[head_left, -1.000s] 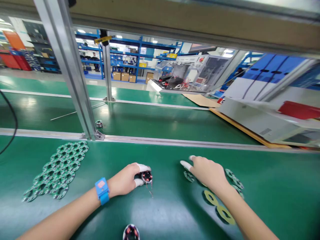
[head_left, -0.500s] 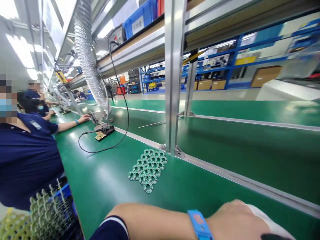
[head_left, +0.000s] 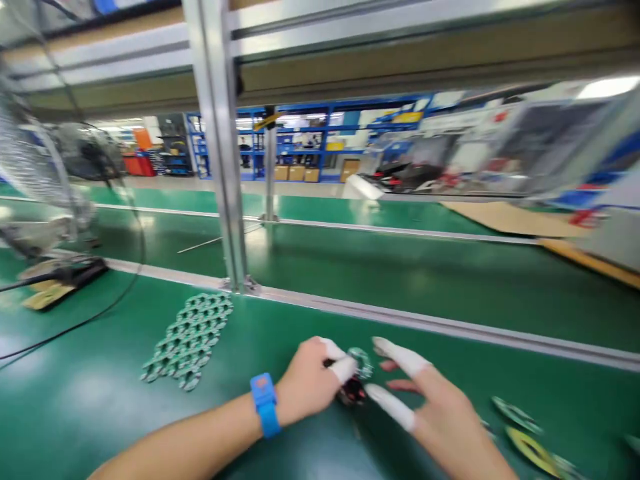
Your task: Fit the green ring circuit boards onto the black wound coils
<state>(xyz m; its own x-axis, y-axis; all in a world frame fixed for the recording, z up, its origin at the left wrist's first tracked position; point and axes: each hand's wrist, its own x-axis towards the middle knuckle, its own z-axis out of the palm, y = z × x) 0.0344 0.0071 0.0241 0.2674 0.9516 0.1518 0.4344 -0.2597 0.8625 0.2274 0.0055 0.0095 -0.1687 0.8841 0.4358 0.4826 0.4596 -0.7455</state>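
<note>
My left hand (head_left: 313, 377), with a blue band (head_left: 265, 405) on its wrist, is closed just left of the frame's lower middle. White covers sit on its thumb and forefinger, which pinch a small ring-shaped circuit board (head_left: 367, 365). Under these fingertips is a blurred dark thing with red bits (head_left: 353, 392); its kind is unclear. My right hand (head_left: 435, 400) faces it from the right, fingers spread and holding nothing, white covers on thumb and forefinger. A sheet of joined ring boards (head_left: 193, 339) lies to the left on the green bench (head_left: 100, 413).
Several loose ring pieces (head_left: 530, 448) lie at the lower right, one yellowish. An upright metal post (head_left: 220, 167) meets a metal rail (head_left: 400, 319) behind my hands. At the left are a black cable (head_left: 95, 319) and a dark stand (head_left: 80, 275). Brown cardboard (head_left: 510, 219) lies at the far right.
The view has swung right, so the co-worker has left the frame. My left hand has come to the middle and now pinches a ring board. My right hand has come into view.
</note>
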